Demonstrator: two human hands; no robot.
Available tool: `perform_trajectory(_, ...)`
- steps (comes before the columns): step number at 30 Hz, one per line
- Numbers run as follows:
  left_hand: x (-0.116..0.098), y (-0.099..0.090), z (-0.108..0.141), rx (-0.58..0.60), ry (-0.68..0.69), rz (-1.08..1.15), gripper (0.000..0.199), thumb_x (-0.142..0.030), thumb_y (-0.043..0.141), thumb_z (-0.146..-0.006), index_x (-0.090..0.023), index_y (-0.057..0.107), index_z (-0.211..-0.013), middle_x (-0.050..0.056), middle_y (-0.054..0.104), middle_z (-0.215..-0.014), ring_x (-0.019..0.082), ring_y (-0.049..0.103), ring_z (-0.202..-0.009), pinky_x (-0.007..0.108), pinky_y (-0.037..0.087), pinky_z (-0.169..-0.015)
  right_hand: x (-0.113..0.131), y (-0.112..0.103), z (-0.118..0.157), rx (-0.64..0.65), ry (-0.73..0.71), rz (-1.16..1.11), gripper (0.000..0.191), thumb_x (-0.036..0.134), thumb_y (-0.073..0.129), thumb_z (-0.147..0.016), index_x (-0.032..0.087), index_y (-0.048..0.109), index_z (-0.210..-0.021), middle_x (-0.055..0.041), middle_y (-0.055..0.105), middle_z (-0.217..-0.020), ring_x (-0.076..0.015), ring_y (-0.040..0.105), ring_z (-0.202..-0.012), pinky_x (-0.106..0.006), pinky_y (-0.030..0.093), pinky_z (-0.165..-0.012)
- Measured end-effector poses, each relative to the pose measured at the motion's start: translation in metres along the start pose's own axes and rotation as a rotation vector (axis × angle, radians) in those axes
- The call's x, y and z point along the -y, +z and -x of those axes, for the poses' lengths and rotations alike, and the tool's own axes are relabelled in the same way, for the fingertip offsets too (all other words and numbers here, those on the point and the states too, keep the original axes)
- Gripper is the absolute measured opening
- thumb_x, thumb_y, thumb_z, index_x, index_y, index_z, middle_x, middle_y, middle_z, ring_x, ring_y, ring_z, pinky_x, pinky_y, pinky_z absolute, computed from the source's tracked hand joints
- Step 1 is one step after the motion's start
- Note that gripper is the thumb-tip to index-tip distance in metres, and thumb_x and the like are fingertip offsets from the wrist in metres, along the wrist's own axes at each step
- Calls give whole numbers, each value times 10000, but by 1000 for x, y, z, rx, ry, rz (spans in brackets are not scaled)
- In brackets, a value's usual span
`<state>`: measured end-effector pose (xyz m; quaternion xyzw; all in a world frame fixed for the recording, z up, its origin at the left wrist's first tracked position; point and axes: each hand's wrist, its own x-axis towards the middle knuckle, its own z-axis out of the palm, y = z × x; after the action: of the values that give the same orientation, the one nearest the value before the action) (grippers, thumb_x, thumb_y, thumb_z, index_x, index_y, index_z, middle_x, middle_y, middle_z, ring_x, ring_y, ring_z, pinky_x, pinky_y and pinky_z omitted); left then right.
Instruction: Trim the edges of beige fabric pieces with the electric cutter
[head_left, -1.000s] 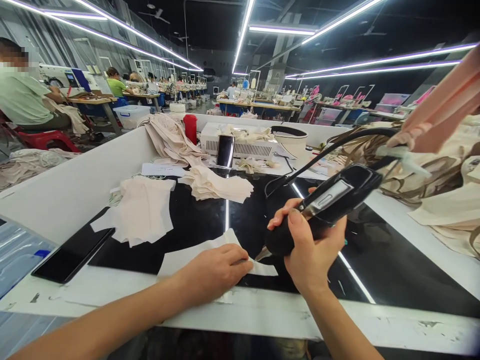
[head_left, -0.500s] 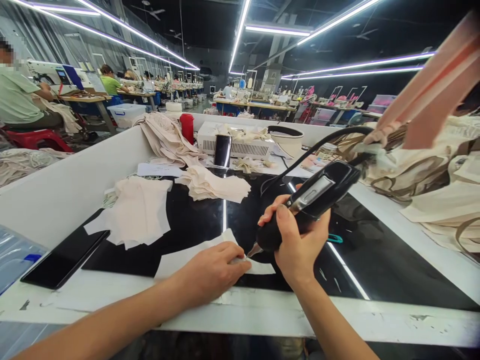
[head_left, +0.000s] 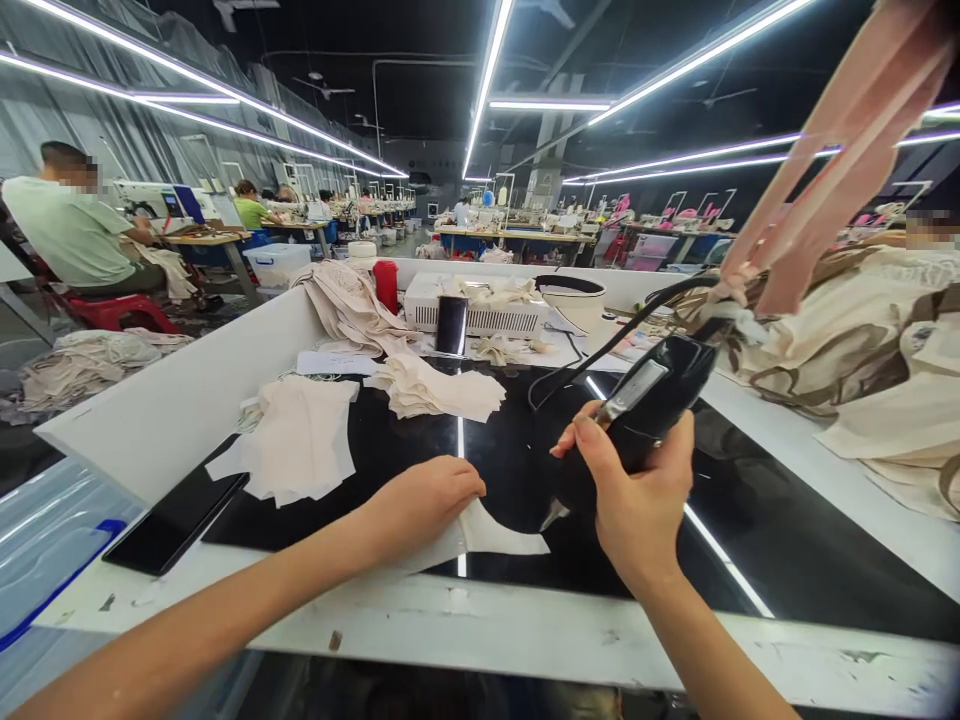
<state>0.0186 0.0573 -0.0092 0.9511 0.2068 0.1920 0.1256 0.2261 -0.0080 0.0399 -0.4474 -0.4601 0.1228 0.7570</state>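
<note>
The left hand (head_left: 426,500) pinches the white cloth (head_left: 504,538) at the near side of the counter (head_left: 390,612); its thin end points right; the right hand (head_left: 641,510) wraps round the black tool (head_left: 660,395), tip near the cloth; the left is closer.

Right part of the black sheet (head_left: 787,520) is open for passing — but over its far side the cord (head_left: 616,341) and pink strips (head_left: 847,170) make an obstacle.
</note>
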Motion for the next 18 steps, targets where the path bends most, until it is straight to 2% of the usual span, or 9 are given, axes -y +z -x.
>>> perform_trajectory(3,7,-3,-11,56,20,4,176,-115,540,-1056,-161,706,-1091,54,701,-1110,193,672,-1053,315,545,-967,-1,-13,-5,-9,23,123,446,459,856,-804,254,598,-1104,11,702,-932,-197,681,-754,-395,572,-774)
perform_trajectory(6,8,3,-16,122,45,2,59,-161,655,-1018,-170,700,-1055,50,685,-1140,198,667,-1066,293,540,-939,-2,-26,-8,-19,17,191,592,502,852,-798,252,609,-1277,-53,697,-1154,-259,681,-1020,-458,543,-938)
perform_trajectory(9,6,12,-15,150,41,-57,34,-177,694,-1000,-170,666,-982,49,668,-1150,193,667,-1034,269,542,-869,-3,-40,-4,-171,-150,159,666,438,868,-796,288,574,-1375,-61,625,-1291,-272,610,-1213,-468,489,-1056)
perform_trajectory(11,5,16,-15,152,49,-111,83,-156,674,-1004,-164,627,-936,57,663,-1115,196,664,-1003,273,536,-856,-5,-51,5,-297,-290,162,538,367,874,-800,287,633,-1275,-40,642,-1159,-244,648,-1080,-420,520,-998)
perform_trajectory(12,5,17,-16,152,40,-117,103,-140,666,-1000,-163,607,-920,61,663,-1086,204,661,-992,283,530,-862,-7,-57,11,-315,-334,208,403,343,862,-815,277,680,-1169,-26,659,-1034,-222,666,-939,-383,542,-924)
perform_trajectory(14,4,14,-19,138,-29,-72,134,-113,649,-992,-170,572,-899,50,657,-998,215,656,-952,299,514,-850,-13,-66,22,-51,-347,363,119,338,744,-923,272,728,-1021,-13,695,-883,-198,680,-794,-317,559,-797)
perform_trajectory(15,3,10,-20,124,-74,-33,139,-116,630,-1000,-177,559,-896,38,651,-958,214,653,-919,297,505,-822,-18,-69,28,172,-364,416,99,360,714,-942,280,740,-996,-3,715,-845,-189,695,-747,-290,567,-744)
perform_trajectory(16,1,6,-22,101,-118,10,137,-131,607,-1014,-182,550,-901,25,645,-925,206,648,-883,288,493,-787,-23,-70,32,331,-353,432,112,383,699,-950,287,752,-975,0,732,-834,-186,706,-716,-274,574,-700)
perform_trajectory(18,-3,-5,-26,30,-185,95,111,-166,565,-1041,-190,548,-933,-3,636,-873,180,633,-810,264,464,-726,-34,-64,40,582,-228,441,218,460,649,-973,291,773,-914,-7,753,-821,-194,720,-694,-264,581,-638)
